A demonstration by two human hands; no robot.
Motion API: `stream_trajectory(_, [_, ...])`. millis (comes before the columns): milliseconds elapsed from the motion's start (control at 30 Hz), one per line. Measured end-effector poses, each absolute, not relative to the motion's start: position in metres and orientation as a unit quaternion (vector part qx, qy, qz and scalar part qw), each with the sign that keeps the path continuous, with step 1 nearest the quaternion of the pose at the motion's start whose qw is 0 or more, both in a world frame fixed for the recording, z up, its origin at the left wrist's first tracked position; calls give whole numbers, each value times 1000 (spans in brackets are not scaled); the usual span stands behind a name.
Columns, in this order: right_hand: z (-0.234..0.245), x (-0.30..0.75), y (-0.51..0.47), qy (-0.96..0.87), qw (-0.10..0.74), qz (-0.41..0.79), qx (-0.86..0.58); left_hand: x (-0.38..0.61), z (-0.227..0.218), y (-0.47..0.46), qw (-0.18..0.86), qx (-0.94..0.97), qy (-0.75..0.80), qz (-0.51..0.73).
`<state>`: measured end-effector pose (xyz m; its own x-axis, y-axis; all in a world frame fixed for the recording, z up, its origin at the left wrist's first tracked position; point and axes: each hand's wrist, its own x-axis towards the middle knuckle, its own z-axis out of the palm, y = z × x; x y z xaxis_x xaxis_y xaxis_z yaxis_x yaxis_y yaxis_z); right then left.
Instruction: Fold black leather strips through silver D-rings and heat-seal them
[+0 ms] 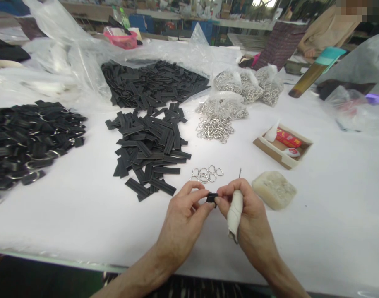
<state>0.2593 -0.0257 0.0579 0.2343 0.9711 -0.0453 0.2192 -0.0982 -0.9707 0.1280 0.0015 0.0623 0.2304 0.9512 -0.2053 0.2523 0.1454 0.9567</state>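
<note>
Between the fingertips of both hands is a small black strap piece (211, 198), apparently folded. My left hand (187, 211) pinches its left side. On its right side, the thumb and forefinger of my right hand (243, 207) close on it. That same hand also grips a tool with a cloth-wrapped handle (235, 213), its thin metal tip pointing away from me. Just beyond the fingers lie several loose metal D-rings (203, 175). Flat black strips (149, 145) form a pile to the left of them. Whether a ring sits inside the folded strap is hidden by the fingers.
A yellowish block (274, 190) and a cardboard tray (270, 153) with small bottles are at right. Bagged rings (236, 85) and a larger strip heap (152, 82) lie behind. Ringed straps (31, 140) are piled left. A bottle (316, 72) lies tilted; a co-worker's sleeve (329, 29) shows beyond.
</note>
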Motion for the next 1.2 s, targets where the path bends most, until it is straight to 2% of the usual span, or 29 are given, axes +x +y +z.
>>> stream_trajectory(133, [60, 260, -24, -466, 478, 404, -625, 131, 64, 4, 706, 444, 483, 268])
stream_trajectory(200, [60, 260, -24, -461, 482, 405, -625, 133, 63, 4, 739, 401, 460, 284])
stream_trajectory(367, [60, 256, -23, -455, 492, 404, -623, 134, 59, 5, 748, 370, 449, 319])
stream_trajectory(1000, [56, 251, -23, -424, 504, 417, -626, 134, 54, 6, 723, 369, 482, 328])
stream_trajectory(1200, [62, 260, -28, -440, 512, 372, -637, 132, 51, 8, 730, 376, 479, 308])
